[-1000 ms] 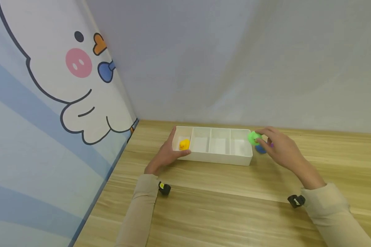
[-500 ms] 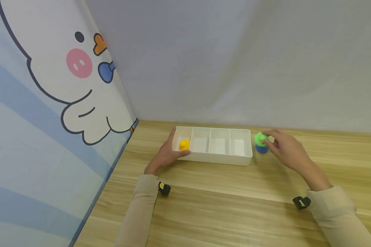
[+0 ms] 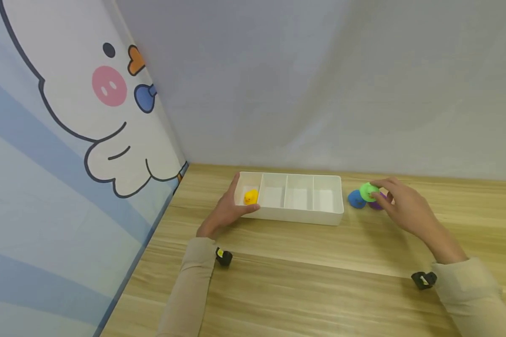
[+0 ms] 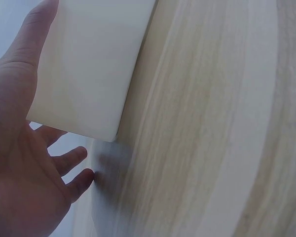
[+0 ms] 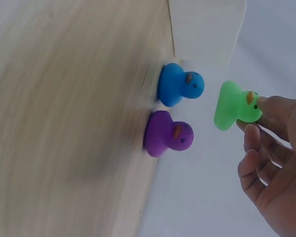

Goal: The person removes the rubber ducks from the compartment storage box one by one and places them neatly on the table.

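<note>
My left hand [image 3: 226, 209] holds the left end of a long white box [image 3: 297, 215] with several compartments. Its thumb lies along the front rim, while the other fingers reach round the end wall; in the left wrist view, that end wall hides part of them. Inside the leftmost compartment sits a yellow rubber duck [image 3: 250, 197]. Raised off the table, a green rubber duck [image 5: 229, 106] is pinched by the head between thumb and fingers of my right hand [image 3: 409, 208]. Below it stand a blue rubber duck [image 5: 172, 84] and a purple rubber duck [image 5: 160, 134], side by side.
The wooden table [image 3: 303, 290] carries the box near a pale backdrop [image 3: 320, 84]. On the left rises a wall cloth [image 3: 59, 201] with a cartoon figure. Both ducks on the table stand just right of the box's right end.
My right hand has carried the green duck rightward, away from the box's right end, past the blue duck to near the purple one. My left hand stays on the box.
</note>
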Motion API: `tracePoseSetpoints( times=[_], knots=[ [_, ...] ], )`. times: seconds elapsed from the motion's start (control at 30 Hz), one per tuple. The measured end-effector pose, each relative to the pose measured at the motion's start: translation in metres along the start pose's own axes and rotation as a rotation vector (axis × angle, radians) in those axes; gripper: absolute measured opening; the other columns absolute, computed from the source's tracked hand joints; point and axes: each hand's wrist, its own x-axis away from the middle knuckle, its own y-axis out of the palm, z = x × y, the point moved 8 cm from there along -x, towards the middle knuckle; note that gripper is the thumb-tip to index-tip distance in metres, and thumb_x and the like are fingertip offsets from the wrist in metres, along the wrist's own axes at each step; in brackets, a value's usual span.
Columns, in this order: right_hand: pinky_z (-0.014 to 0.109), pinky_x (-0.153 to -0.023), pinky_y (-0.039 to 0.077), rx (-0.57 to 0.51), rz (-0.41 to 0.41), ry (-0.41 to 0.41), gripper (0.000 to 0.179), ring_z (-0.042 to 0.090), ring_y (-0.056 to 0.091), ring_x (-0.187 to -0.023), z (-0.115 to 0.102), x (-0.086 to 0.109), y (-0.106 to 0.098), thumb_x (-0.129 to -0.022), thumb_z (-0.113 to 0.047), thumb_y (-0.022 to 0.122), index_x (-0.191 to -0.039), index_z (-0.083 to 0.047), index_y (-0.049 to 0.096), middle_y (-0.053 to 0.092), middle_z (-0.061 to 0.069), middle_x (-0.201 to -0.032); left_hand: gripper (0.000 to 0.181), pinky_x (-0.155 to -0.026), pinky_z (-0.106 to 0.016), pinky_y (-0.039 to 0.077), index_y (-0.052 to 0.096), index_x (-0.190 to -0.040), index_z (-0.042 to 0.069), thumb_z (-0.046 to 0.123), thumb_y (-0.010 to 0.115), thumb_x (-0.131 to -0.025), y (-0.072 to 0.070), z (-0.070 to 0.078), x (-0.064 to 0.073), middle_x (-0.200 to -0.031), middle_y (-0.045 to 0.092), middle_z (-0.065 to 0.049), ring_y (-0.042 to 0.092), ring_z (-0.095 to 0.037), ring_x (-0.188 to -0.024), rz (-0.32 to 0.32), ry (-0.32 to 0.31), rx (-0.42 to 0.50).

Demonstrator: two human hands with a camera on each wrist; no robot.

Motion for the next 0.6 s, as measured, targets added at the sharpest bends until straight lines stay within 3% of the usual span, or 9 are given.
tracePoseSetpoints(
  times=[0.33, 0.6],
  knots=[
    [0.023, -0.052, 0.037, 0.029, -0.009, 0.019, 0.034, 0.013, 0.054, -0.075, 0.012, 0.008, -0.011, -0.101, -0.016, 0.064, -0.131, 0.000, 0.064, 0.068, 0.020, -0.116, 0.120, -0.127, -0.059, 0.024, -0.007, -0.160, 0.049, 0.059, 0.081, -0.079, -0.001, -0.001, -0.001, -0.175, 0.006, 0.004, 0.019, -0.033, -0.159, -0.001, -0.009, 0.006],
    [0.022, -0.052, 0.036, 0.047, 0.005, 0.032, 0.033, 0.014, 0.054, -0.074, 0.023, 0.015, -0.018, -0.101, -0.015, 0.064, -0.130, 0.000, 0.064, 0.067, 0.022, -0.116, 0.121, -0.127, -0.059, 0.024, -0.006, -0.163, 0.042, 0.058, 0.081, -0.080, -0.001, 0.000, 0.000, -0.175, 0.006, 0.002, 0.020, -0.033, -0.159, -0.003, -0.009, 0.003]
  ],
)
